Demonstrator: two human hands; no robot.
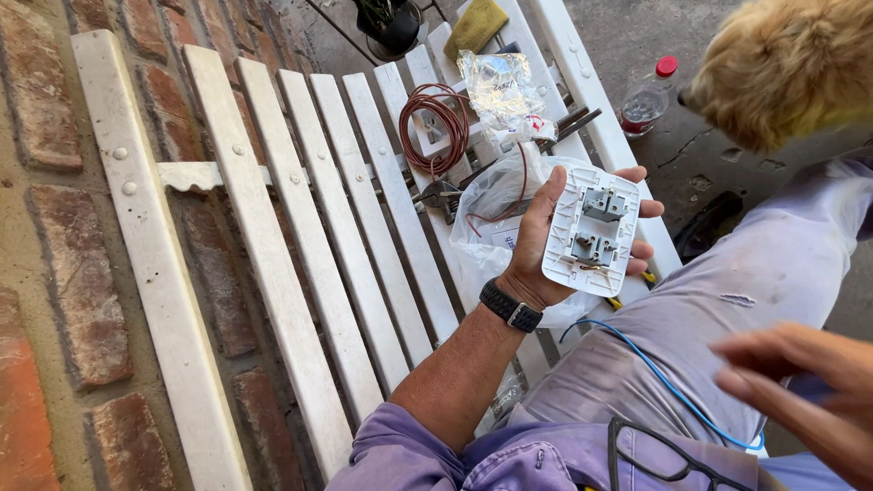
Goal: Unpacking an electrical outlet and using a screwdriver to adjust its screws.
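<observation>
Switch plate point(591, 229), white, back side up with two grey modules showing, sits clamped in left hand point(546, 245), fingers wrapped round its far edge, long axis running away from the body, above white slatted bench point(273, 227). Right hand point(805, 391) blurred, low right, fingers spread, holding nothing, well apart. Blue wire point(655, 373) crosses lap between them.

Left hand point(536, 245) grips a white switch plate point(591, 229) — back side up — above a white slatted bench point(346, 209).
</observation>
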